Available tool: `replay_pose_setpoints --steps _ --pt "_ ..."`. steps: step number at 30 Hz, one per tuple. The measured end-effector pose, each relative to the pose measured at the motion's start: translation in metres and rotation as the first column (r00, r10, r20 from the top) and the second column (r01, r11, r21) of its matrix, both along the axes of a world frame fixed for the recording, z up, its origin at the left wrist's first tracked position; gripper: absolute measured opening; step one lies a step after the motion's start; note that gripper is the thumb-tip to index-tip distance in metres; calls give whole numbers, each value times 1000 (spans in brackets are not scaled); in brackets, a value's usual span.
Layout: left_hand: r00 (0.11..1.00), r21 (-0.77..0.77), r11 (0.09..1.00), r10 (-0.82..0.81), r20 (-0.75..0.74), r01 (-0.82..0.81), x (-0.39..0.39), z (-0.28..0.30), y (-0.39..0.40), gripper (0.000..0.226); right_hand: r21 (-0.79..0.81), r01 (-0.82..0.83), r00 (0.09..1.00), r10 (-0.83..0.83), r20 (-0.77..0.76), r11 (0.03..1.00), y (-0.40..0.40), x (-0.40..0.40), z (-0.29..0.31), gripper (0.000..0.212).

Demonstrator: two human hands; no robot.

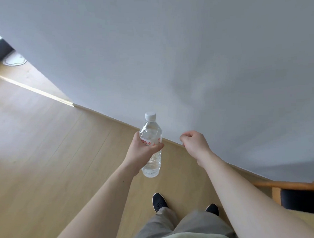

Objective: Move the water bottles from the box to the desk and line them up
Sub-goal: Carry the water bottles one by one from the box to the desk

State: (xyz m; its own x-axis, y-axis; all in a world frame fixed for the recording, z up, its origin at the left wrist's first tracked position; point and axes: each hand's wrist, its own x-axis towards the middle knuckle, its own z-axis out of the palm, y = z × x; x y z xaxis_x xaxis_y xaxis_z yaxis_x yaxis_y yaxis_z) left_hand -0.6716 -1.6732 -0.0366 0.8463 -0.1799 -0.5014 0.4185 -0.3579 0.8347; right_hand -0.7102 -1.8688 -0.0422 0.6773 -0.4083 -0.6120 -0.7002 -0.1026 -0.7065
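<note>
A clear water bottle (151, 146) with a white cap and a red-printed label is held upright in the left hand (143, 151), the fingers wrapped around its middle, above a light wooden floor (45, 152). The right hand (193, 141) is seen just beside the bottle, loosely curled and holding nothing, in front of a plain grey wall (185, 53). Two dark shoes (159, 201) and grey trousers (176, 225) are seen at the bottom, and part of a wooden chair (292, 186) with a dark seat is visible at the lower right.
</note>
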Motion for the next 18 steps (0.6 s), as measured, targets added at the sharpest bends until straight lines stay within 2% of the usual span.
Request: replay_pose_setpoints --steps 10,15,18 --pt "959 38 959 282 -24 -281 20 -4 130 58 -40 -309 951 308 -23 950 112 77 8 13" --pt "902 40 903 430 -35 -428 32 -3 177 62 -9 -462 886 461 -51 887 168 119 3 6" --pt "856 35 857 515 -36 -514 46 -4 202 62 28 -559 827 559 -65 829 200 149 -6 11"
